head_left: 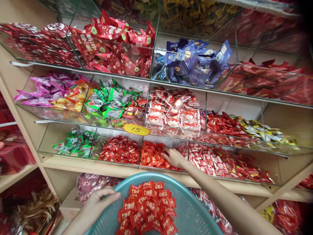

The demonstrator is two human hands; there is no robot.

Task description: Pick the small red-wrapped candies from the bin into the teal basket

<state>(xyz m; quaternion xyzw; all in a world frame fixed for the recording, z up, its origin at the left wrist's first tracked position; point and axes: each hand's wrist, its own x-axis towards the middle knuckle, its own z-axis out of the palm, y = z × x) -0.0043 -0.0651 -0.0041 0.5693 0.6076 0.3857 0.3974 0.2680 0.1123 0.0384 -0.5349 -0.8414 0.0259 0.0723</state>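
My left hand [104,198] is closed over the left rim of a teal plastic basket [195,209], thumb on the inside. Red wrapped candies [149,205] with pale lettering lie heaped in the basket. My right hand [174,158] reaches over the basket into a clear bottom-row bin of orange-red wrapped candies [153,153]. Its fingers are curled down at the candies; whatever is between them cannot be made out. To the left of that bin are darker red candies [121,149]; to the right, pink-and-white ones [207,159].
Above rise more clear bins with green packets [113,98], red-and-white packets [173,109], blue packets [195,60] and large red packets [114,45]. A yellow price tag [136,129] reading 15 hangs on a bin front. A wooden shelf edge [93,168] runs below the bottom bins.
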